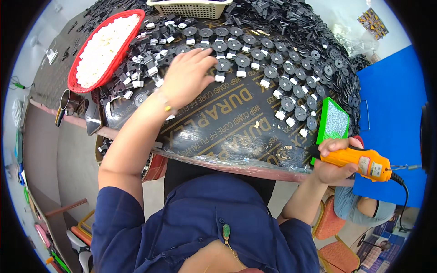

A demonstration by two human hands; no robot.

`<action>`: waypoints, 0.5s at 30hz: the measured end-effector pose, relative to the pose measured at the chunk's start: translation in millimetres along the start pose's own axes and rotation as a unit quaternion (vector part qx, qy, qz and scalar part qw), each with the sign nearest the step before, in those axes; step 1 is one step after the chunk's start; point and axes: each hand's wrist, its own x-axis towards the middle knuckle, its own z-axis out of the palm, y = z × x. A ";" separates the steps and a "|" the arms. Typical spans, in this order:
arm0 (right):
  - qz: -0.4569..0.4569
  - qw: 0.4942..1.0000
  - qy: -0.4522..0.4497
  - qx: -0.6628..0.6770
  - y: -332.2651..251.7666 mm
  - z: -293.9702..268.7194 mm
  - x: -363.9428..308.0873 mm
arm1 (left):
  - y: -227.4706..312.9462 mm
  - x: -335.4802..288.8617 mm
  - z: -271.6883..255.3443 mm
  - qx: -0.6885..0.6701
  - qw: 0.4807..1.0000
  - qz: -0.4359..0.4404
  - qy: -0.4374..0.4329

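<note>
My left hand (189,75) reaches over the dark table with its fingers stretched and the thumb apart. Its fingertips are beside a black round disc part with a white block (223,66); I cannot tell whether they touch it. Several rows of such parts, black discs joined to white blocks, curve from the middle toward the right. In my right hand (334,159) is an orange corded electric screwdriver (357,162), fingers wrapped round its body. Just beyond that hand stands a green tray (324,120) filled with small silvery pieces.
A red basket (139,34) of white pieces sits at the left, a beige basket (191,10) at the back. Heaps of black parts (282,20) line the far edge. A metal cup (70,102) stands at the left edge. Another person's arm (366,209) shows at lower right.
</note>
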 end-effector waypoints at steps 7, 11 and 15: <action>-0.047 0.985 0.079 -0.144 -16.1 -44.2 14.5 | 13.2 27.8 39.5 0.006 0.996 0.006 -0.085; -0.035 0.967 0.151 -0.202 -11.0 -88.3 22.4 | 58.1 8.7 17.4 -0.088 0.983 0.049 -0.154; -0.013 0.968 0.152 -0.197 6.6 -96.7 21.0 | 103.6 -5.1 15.6 -0.148 0.970 0.083 -0.175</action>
